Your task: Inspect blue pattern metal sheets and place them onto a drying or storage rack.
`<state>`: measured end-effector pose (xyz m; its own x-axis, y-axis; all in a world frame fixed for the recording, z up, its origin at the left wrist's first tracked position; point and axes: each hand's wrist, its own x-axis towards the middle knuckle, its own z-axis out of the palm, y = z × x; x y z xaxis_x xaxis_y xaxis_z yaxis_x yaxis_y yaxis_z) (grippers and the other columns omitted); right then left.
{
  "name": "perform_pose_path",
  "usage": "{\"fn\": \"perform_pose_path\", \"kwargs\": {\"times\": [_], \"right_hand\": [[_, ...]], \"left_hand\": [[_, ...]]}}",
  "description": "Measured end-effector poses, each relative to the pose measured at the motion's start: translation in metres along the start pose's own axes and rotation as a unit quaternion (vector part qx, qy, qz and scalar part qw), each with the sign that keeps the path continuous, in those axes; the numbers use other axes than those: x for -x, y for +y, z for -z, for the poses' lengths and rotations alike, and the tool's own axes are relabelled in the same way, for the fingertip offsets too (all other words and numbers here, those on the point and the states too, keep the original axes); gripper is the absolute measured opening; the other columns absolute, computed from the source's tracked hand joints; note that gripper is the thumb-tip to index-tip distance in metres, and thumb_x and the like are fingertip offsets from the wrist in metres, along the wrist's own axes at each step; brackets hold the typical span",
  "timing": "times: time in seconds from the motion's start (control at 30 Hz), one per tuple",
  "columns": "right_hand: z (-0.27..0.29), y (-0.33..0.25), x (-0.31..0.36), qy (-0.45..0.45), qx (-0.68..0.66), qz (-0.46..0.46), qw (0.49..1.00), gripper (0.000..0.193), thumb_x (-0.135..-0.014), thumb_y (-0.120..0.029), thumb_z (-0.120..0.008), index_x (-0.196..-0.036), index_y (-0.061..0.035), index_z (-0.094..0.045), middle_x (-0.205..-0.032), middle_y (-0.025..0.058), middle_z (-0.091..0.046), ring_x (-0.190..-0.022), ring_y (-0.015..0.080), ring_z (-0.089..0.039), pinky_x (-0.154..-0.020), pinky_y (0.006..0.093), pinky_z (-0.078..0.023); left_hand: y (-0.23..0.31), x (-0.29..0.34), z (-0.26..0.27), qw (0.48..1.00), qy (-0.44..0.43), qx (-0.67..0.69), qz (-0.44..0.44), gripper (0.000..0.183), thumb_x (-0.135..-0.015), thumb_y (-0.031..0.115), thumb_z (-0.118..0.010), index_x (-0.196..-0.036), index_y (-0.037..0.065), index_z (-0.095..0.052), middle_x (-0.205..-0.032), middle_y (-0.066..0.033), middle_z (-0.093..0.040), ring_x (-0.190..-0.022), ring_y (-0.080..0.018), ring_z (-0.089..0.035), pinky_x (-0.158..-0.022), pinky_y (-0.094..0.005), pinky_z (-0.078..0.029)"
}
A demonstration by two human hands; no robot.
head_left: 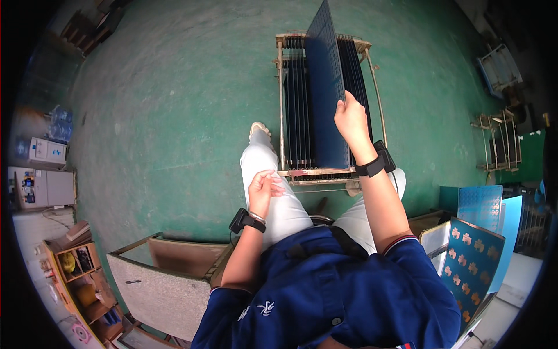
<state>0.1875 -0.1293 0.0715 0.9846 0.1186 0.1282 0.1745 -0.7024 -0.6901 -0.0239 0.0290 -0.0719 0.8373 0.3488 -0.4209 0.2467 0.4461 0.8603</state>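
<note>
My right hand (353, 118) is closed on the near edge of a tall dark-blue panel (325, 87), its thumb against the side. The panel stands upright and rises above a metal rack (281, 104), where several dark panels (299, 102) stand on edge in a row. Part of the rack is hidden behind the raised panel. Over my left thigh, my left hand (264, 187) has its fingers loosely bent and apart, with nothing in it. Each wrist wears a black strapped device.
At the right lean blue boards (475, 256), one with copper-coloured shapes. A wooden-edged bin (163, 279) stands at lower left, beside a shelf (81, 273). Another rack (501, 142) is at far right. White cabinets (49, 187) line the left; the floor (157, 110) is green.
</note>
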Motion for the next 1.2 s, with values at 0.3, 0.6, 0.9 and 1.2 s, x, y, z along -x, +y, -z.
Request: {"fn": "perform_pose_path", "kwargs": {"times": [0.3,0.6,0.9,1.2], "right_hand": [[0.008,-0.008,0.008,0.027,0.009,0.007,1.000,0.028,-0.087,-0.007,-0.045,-0.112,-0.0005,-0.053,-0.084,0.0247,-0.063,-0.084,0.0408,-0.060,-0.074,0.0451,-0.050],[-0.007,0.008,-0.007,0.020,0.035,0.015,0.999,0.032,-0.086,-0.010,-0.046,-0.115,-0.0007,-0.052,-0.088,0.0255,-0.062,-0.086,0.0408,-0.060,-0.076,0.0469,-0.049],[-0.084,0.080,0.006,-0.027,0.151,0.076,0.985,0.040,-0.082,-0.007,-0.049,-0.121,-0.0023,-0.050,-0.116,0.0208,-0.056,-0.112,0.0347,-0.051,-0.093,0.0447,-0.042],[-0.112,0.078,0.057,-0.079,0.205,0.133,0.967,0.038,-0.085,-0.020,-0.052,-0.117,-0.0012,-0.054,-0.146,0.0132,-0.023,-0.135,0.0288,-0.019,-0.106,0.0564,-0.016]], "left_hand": [[-0.001,-0.001,0.001,1.000,-0.011,0.002,0.002,0.022,-0.095,0.020,-0.045,-0.108,0.003,-0.052,-0.084,-0.0113,-0.063,-0.060,-0.0155,-0.063,-0.052,-0.0250,-0.052],[-0.001,-0.002,0.002,1.000,-0.015,0.003,0.003,0.022,-0.095,0.020,-0.045,-0.109,0.004,-0.052,-0.085,-0.0114,-0.064,-0.060,-0.0157,-0.063,-0.052,-0.0251,-0.053],[0.000,-0.003,-0.002,1.000,-0.024,0.004,0.003,0.023,-0.095,0.020,-0.045,-0.109,0.003,-0.051,-0.085,-0.0121,-0.063,-0.060,-0.0160,-0.063,-0.052,-0.0253,-0.053],[0.001,-0.001,0.002,1.000,-0.023,0.003,-0.001,0.022,-0.096,0.018,-0.043,-0.110,0.003,-0.051,-0.085,-0.0129,-0.063,-0.059,-0.0166,-0.063,-0.053,-0.0263,-0.054]]}}
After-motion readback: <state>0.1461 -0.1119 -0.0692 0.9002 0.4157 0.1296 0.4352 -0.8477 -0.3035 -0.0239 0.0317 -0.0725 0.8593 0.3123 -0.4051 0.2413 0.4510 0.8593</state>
